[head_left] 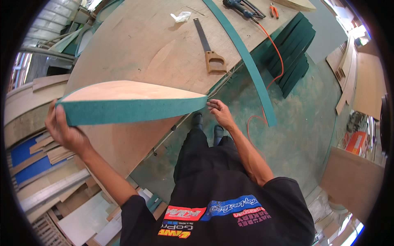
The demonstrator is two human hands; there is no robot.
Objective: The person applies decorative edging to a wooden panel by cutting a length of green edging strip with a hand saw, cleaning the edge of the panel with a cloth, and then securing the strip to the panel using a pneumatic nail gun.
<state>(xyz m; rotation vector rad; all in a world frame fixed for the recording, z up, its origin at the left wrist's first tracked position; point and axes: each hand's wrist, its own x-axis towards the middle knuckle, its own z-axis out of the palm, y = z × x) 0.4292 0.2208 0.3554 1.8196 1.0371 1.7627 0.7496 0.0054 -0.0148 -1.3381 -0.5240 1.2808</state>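
A curved wooden panel (pixel 131 91) with a green-covered edge band spans the space between my hands, above the plywood worktable. My left hand (pixel 67 131) grips its left end, thumb on the green face and fingers wrapped behind. At the pointed right end, my right hand (pixel 221 112) has its fingers bent against the tip in a pinch. Beyond the panel, a handsaw (pixel 213 61) with a wooden handle lies on the tabletop. A long green strip (pixel 242 51) stretches over the table's right edge, its near end hanging above the floor.
On the plywood table (pixel 139 45) lie a crumpled white paper (pixel 180 17), a blue-black power tool (pixel 240 8) and orange-handled pliers (pixel 274 11). An orange hose (pixel 276 45) trails to the floor. Dark green boards (pixel 289 49) lean at the right; wood offcuts (pixel 37 135) are stacked at the left.
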